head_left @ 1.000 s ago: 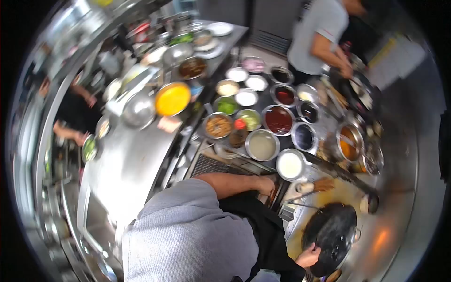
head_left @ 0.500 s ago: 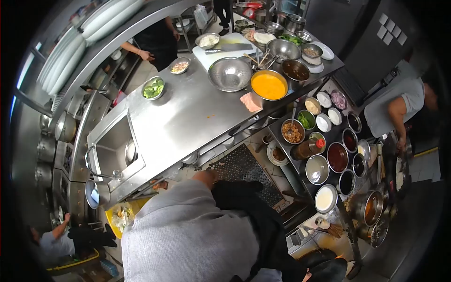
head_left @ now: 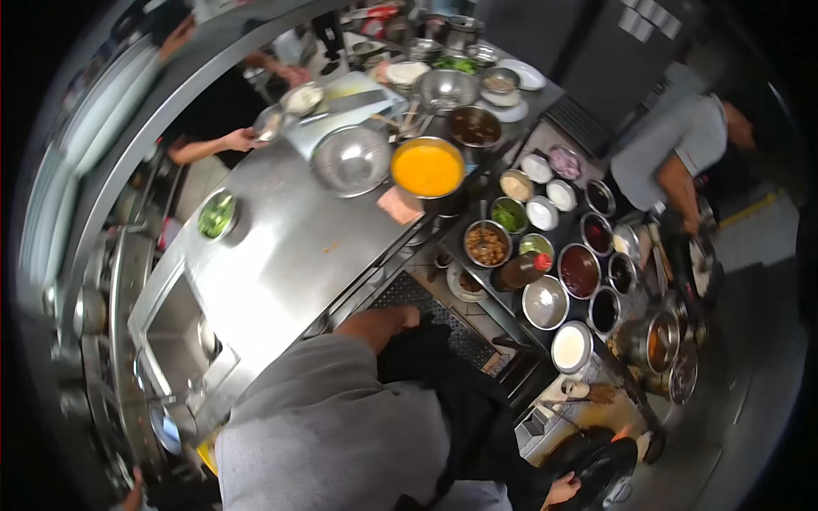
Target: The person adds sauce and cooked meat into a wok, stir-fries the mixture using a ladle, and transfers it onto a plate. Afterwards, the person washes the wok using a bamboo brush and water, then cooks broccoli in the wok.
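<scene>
My left hand is by the front of my black apron, above the dark floor mat; its fingers are too small to make out. Low in the view, my right hand is beside a black wok. Its fingers look curled in, and whatever they hold is hidden. Near the wok's upper side are wooden-looking utensils and a pot of white liquid.
A steel counter bears a bowl of greens, an empty colander and a pot of orange liquid. Several sauce bowls and a red-capped bottle crowd the side station. A co-worker stands beyond.
My view has turned, so the counter sits further left. Across it, a person's hand has taken hold of a small steel bowl. More of my right hand shows beside the wok.
</scene>
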A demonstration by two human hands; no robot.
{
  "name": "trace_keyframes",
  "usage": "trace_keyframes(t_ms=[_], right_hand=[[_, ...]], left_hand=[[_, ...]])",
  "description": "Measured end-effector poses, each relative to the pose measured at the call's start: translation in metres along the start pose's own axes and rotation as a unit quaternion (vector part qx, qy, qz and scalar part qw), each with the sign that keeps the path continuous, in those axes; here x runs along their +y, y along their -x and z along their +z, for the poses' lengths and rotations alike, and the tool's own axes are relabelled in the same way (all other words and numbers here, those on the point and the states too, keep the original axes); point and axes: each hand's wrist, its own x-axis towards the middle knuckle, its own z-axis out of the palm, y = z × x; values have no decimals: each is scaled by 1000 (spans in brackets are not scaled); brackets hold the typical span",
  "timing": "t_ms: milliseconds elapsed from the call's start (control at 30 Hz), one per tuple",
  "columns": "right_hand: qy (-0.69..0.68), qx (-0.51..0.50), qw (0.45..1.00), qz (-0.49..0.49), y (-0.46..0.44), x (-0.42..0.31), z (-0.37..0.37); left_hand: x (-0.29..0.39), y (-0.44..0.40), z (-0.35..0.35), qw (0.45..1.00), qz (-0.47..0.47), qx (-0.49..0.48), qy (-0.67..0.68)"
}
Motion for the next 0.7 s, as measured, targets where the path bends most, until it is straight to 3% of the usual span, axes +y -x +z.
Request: trace_keyframes(t_ms=[100, 133, 233, 300, 367, 433, 467, 500, 533, 567, 600, 633, 667, 700], right_hand=[[-37, 137, 990, -12, 11, 10, -8], [-6, 124, 992, 15, 24, -1, -30], [65, 220, 972, 41, 70, 28, -72], [129, 251, 948, 144, 116, 71, -103], [255, 282, 896, 228, 177, 121, -134], [301, 229, 824, 422, 241, 125, -178], [303, 244, 767, 511, 284, 162, -179], [242, 235, 693, 637, 303, 148, -197], [175, 267, 644, 695, 323, 152, -203], [144, 303, 594, 731, 369, 203, -188], [14, 310, 553, 773, 398, 234, -185], [-151, 329, 600, 714, 454, 294, -166], [-298, 348, 586, 669, 472, 290, -157], [-342, 349, 516, 703, 457, 262, -164]], left_hand=[[103, 110, -115, 982, 36, 55, 175], [101, 73, -103, 983, 74, 48, 163], [119, 16, -107, 979, 188, 2, 77], [158, 30, -137, 960, 270, -63, -44], [183, 24, -147, 936, 336, -54, -87], [203, 5, -144, 914, 385, -93, -88], [226, 9, -154, 902, 400, -116, -111], [241, 5, -152, 903, 395, -139, -96], [263, 1, -147, 907, 383, -156, -78], [296, 13, -147, 899, 387, -176, -102], [331, 35, -153, 895, 386, -189, -118], [362, 50, -156, 894, 382, -193, -131], [386, 58, -146, 876, 429, -176, -137], [412, 59, -133, 841, 499, -158, -134]])
